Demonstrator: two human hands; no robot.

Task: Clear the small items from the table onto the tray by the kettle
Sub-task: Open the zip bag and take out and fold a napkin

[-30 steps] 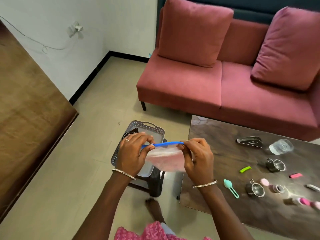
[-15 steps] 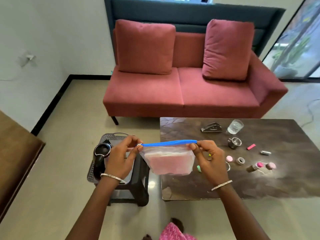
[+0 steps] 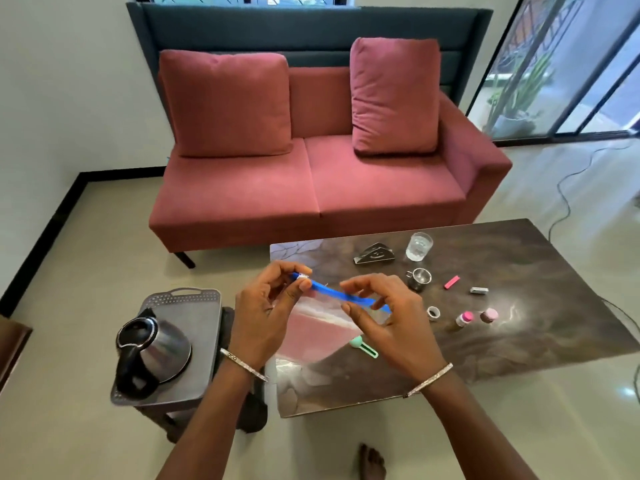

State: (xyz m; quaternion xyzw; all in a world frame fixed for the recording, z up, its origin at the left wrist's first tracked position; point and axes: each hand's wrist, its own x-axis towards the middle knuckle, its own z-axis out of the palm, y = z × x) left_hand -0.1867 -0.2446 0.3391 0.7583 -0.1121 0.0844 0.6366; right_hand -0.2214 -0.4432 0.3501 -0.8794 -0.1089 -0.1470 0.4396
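Over dark table (image 3: 526, 268), bag's blue strip (image 3: 341, 293) aslant, left end higher

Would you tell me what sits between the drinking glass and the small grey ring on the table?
A small steel cup stands between the glass and the ring, per the head view.

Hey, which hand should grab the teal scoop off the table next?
Right, probably. The right hand hovers over the table close to the teal scoop; the left hand pinches the end of the zip bag, off toward the tray.
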